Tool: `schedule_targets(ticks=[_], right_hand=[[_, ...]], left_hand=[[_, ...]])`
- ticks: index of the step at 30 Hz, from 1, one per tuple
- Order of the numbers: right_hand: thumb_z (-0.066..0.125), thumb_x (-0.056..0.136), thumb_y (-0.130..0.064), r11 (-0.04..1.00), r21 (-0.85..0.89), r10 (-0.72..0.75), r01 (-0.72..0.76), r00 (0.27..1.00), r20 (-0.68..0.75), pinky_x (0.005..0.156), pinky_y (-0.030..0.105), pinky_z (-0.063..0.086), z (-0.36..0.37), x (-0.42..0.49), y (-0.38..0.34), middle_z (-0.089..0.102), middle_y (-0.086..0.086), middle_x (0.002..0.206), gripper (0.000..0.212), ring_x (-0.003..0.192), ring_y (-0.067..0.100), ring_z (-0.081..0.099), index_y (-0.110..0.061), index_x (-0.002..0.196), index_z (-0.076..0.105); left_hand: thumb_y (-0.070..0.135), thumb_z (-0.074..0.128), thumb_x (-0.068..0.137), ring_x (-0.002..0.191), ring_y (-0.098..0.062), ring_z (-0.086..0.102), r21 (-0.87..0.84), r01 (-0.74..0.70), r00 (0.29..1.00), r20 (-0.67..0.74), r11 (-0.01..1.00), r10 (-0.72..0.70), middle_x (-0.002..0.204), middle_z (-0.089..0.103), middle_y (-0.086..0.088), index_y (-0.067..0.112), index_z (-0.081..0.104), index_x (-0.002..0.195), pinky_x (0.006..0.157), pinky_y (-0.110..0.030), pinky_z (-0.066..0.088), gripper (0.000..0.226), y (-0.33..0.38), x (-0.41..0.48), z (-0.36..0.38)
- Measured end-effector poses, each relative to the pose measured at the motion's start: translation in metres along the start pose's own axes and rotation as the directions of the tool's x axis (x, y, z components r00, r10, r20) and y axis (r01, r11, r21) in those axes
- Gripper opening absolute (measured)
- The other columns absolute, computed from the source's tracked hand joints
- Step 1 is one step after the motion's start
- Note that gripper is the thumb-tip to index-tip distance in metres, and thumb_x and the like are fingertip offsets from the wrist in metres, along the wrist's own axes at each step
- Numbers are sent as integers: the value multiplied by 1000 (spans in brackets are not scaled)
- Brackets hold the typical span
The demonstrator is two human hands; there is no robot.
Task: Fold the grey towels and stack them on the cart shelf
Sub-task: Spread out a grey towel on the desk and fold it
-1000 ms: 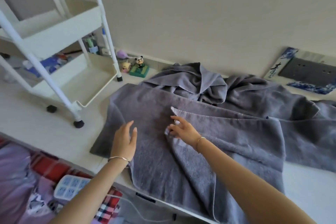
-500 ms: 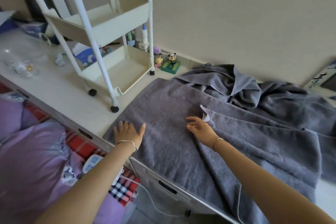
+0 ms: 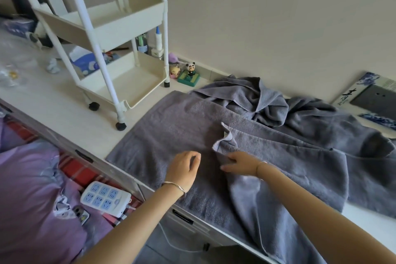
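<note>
Sliding in from the towel's left border, your left hand [image 3: 184, 167] now rests loosely curled, holding nothing, beside your right hand [image 3: 240, 162], flat on the folded flap. The grey towel [image 3: 167, 135] lies half-folded on the desk [image 3: 70, 113], not yet on the cart shelf [image 3: 128, 85].

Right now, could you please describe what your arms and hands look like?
Both forearms are bare, with no sleeves in view. The left hand has a thin silver bangle at its wrist; the right hand has a finer bracelet. No gloves show.
</note>
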State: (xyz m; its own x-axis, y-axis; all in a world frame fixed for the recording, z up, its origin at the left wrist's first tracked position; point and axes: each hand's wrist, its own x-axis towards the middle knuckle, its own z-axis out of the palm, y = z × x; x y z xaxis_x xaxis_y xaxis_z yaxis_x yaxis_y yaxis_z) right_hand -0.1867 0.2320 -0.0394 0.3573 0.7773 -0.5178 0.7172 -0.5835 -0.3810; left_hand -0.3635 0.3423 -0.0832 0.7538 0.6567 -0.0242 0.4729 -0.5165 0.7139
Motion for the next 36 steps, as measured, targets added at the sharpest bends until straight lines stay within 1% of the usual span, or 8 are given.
schedule_targets(ticks=[3,5,9,14,20,29,33,36], right_hand=[[49,97,-31,810,585,-112,48,991,73,64,13,46,-18,-2,-30,66,-2,83,25,73,9,61,-10,94,63],[46,98,-33,750,658,-96,66,995,10,74,24,50,-26,2,-29,70,3,99,26,84,12,64,-15,102,64],[44,97,-38,964,263,132,-50,943,-304,89,35,47,-16,12,36,53,-2,129,36,109,21,56,-23,128,52],[32,97,-52,984,-51,152,-173,947,-282,114,42,23,23,2,106,23,-7,153,49,140,21,22,-34,143,32],[37,92,-58,961,-173,149,-216,931,-334,105,41,35,24,-28,125,33,-3,143,53,130,24,33,-33,139,34],[53,89,-48,995,-9,90,-96,958,-274,106,47,34,-22,-9,110,39,6,141,51,129,27,40,-25,134,45],[59,86,-46,994,84,89,-72,972,-219,105,45,37,-22,22,105,44,9,139,59,126,29,43,-19,137,41],[60,82,-56,991,-2,126,-131,960,-251,108,43,33,-22,36,105,43,10,138,69,129,32,37,-20,138,41]], left_hand=[[38,31,100,94,-17,57,-172,168,986,31,971,-165,105,66,-6,8,61,102,79,-26,37,43,8,-6,-8],[43,25,100,98,-13,55,-199,218,976,69,955,-208,107,63,-4,13,60,107,81,-24,36,46,10,-8,-11],[54,20,96,132,-23,40,85,168,967,180,982,-181,142,47,-8,13,44,137,108,-34,31,63,4,-6,6],[61,23,93,143,-23,14,435,154,959,149,887,-240,155,22,0,21,32,143,116,-44,15,65,9,-7,43],[83,3,58,124,-23,40,455,134,977,90,881,-195,131,48,0,23,46,126,104,-39,35,101,28,-22,60],[72,44,80,138,-23,25,395,135,936,249,909,-248,148,32,-4,18,60,105,111,-36,27,62,40,-37,54],[83,29,58,109,-20,40,374,163,947,202,913,-251,116,47,2,20,62,94,86,-26,36,79,43,-46,54],[59,60,76,70,-12,41,232,213,939,219,949,-264,72,44,6,22,42,69,60,-25,28,42,41,-50,53]])
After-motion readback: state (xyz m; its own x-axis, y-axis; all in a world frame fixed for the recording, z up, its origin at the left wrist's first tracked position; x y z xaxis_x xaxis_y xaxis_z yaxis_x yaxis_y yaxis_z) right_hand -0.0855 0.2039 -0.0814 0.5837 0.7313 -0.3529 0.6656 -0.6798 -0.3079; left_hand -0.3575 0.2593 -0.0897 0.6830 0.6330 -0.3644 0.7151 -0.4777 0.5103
